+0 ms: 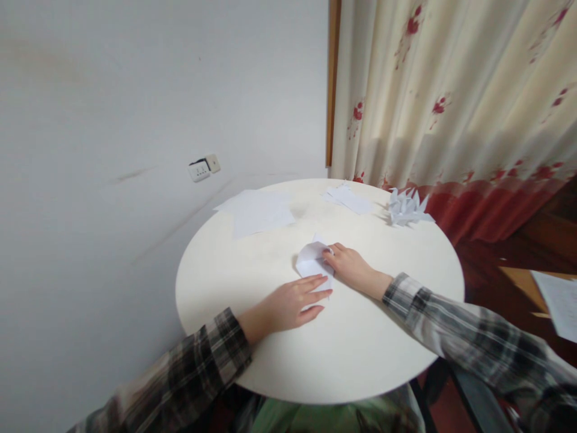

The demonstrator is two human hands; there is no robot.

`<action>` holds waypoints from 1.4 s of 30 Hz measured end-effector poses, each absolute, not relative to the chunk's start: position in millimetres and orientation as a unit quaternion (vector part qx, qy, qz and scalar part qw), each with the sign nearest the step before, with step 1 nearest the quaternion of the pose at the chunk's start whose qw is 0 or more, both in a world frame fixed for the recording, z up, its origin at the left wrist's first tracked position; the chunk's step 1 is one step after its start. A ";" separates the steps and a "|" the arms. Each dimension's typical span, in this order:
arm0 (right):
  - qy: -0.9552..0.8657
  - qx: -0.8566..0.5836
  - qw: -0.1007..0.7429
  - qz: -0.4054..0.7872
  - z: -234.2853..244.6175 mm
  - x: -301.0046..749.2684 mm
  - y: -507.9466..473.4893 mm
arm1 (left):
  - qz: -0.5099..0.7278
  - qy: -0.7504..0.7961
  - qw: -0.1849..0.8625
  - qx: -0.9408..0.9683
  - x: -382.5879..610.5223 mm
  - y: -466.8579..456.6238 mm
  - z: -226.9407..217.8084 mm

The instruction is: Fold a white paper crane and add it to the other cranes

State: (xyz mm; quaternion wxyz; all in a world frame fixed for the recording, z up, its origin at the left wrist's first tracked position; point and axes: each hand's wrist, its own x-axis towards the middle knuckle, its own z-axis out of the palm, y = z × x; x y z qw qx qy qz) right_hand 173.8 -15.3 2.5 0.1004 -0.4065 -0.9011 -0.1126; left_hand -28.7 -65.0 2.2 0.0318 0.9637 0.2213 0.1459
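Holds a folded paper (310, 267) near the middle of the round white worktop (207, 282), with a curved flap raised at its far side. Pinches that paper's right side with the right hand (350, 266), reaching in from the worktop's right, with the grip closed on the edge between thumb and fingers. Lays the left hand (291, 305) over the paper's near end, from the worktop's near left, with the grip open and flat in extended, slightly parted fingers, touching rather than clasping. Wears plaid sleeves (460, 325) on both arms. Has overlapping white sheets (261, 213) at the worktop's far left, smaller white pieces (349, 199) toward its far edge, and a cluster of pointed paper shapes (404, 207) at its far right. Faces a socket (199, 172) beyond the worktop's far left and a flowered curtain (406, 102) beyond its far right.
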 end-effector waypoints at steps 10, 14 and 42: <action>-0.901 -0.407 0.106 -0.109 3.7 173.7 -15.3 | 0.146 0.219 0.041 0.964 -27.9 -65.3 6.0; -0.899 -0.409 0.110 -0.110 3.9 173.9 -15.5 | 0.151 0.214 0.044 0.964 -27.9 -64.6 5.6; -0.896 -0.414 0.103 -0.123 2.8 173.7 -15.9 | 0.158 0.166 -0.005 0.973 -27.7 -65.5 5.4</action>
